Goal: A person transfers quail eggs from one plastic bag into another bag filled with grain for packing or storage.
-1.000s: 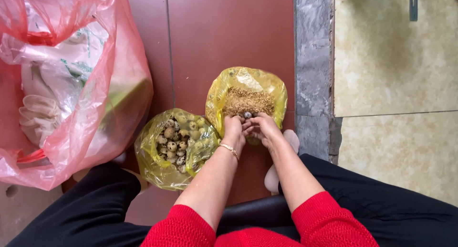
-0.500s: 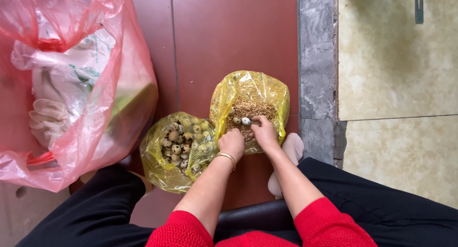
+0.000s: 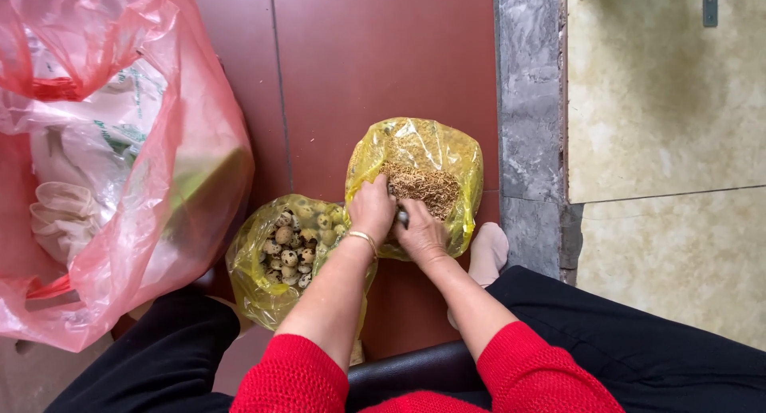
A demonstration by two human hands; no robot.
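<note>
Two yellow plastic bags lie open on the red-brown floor tiles. The right bag (image 3: 455,154) holds a heap of brown husks (image 3: 421,188). The left bag (image 3: 247,257) holds several speckled quail eggs (image 3: 289,245). My left hand (image 3: 371,209) and my right hand (image 3: 420,231) are pressed together at the near rim of the husk bag. A small pale egg (image 3: 403,217) peeks out between their closed fingers. A thin gold bangle (image 3: 363,237) circles my left wrist. Both sleeves are red.
A big pink plastic bag (image 3: 183,165) with white bags inside fills the left side. A grey stone strip (image 3: 528,118) and beige tiles (image 3: 662,102) lie to the right. My black-trousered legs and a socked foot (image 3: 487,253) are near the bags.
Both hands have drawn back from the middle of the husk heap to the bag's near rim, closing together around the egg that showed at their fingertips before.
</note>
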